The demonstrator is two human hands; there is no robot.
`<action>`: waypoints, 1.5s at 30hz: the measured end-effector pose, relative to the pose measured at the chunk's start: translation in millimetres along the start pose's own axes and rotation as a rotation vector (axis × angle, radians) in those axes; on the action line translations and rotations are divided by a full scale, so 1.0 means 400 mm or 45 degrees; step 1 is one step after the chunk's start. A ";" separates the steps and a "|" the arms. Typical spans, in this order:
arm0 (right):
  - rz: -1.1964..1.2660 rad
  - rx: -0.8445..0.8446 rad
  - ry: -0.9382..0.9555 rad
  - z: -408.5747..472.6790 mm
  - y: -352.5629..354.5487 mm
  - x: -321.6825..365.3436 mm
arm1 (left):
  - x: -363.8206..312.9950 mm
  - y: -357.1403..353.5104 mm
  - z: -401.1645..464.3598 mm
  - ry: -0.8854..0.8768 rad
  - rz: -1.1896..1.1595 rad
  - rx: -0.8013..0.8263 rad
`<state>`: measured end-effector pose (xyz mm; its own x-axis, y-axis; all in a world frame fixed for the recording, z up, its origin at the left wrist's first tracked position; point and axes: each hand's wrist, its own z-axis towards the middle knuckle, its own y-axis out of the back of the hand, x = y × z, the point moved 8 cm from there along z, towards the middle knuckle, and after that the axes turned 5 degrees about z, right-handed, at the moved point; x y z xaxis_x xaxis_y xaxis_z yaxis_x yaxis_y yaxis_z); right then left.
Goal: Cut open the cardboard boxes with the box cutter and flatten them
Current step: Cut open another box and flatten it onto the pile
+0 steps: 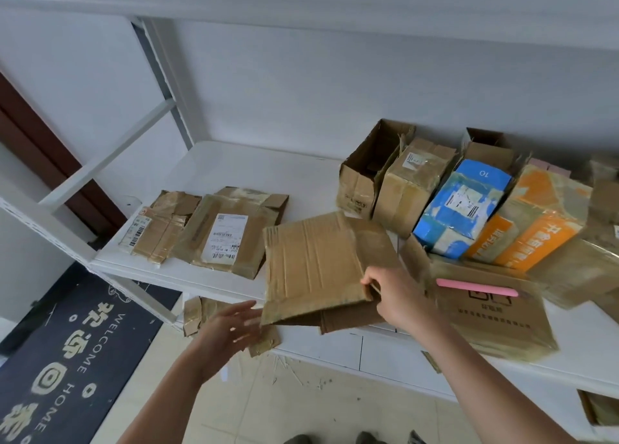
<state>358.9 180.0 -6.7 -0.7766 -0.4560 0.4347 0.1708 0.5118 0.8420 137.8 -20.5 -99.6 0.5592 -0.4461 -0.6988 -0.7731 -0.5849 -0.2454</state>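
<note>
Centrally, a flattened cardboard box (318, 262) lies tilted at the front edge of the white shelf (234, 172), its near end overhanging the lip. The right hand (398, 296) pinches its right edge, thumb over the top panel, fingers hidden beneath. The left hand (231, 326) is spread, fingers straight, reaching toward the lower left corner; whether it touches the board cannot be told. The pink box cutter (475, 287) rests unheld on a larger flattened carton (485, 319), just beside the right hand. Two flattened, labelled boxes (204, 229) lie at the shelf's left; a row of uncut boxes (462, 199), brown, blue and orange, stands at the back right.

Handling, by judgement: the corrugated sheet is light and fairly stiff across its flutes but folds readily along creases and taped seams. Old tape makes the faces somewhat slick. It is best taken at opposite edges, thumbs on top, clear of torn flaps, so the panels stay closed together when carried toward the pile at left.
</note>
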 end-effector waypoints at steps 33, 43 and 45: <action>0.107 -0.460 -0.079 0.078 -0.017 0.090 | -0.255 -0.087 0.027 -0.224 0.223 -0.224; 0.810 -0.251 -0.164 0.109 -0.093 0.293 | -0.261 0.141 -0.039 -0.179 -0.089 -0.512; 0.926 -0.232 -0.100 0.131 -0.109 0.331 | -0.261 0.177 -0.042 -0.199 -0.122 -0.547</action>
<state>216.7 135.4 -2.5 -0.4691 0.0076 0.8831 0.7497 0.5321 0.3936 29.6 -26.6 -32.8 0.5450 -0.2883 -0.7873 -0.5077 -0.8608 -0.0362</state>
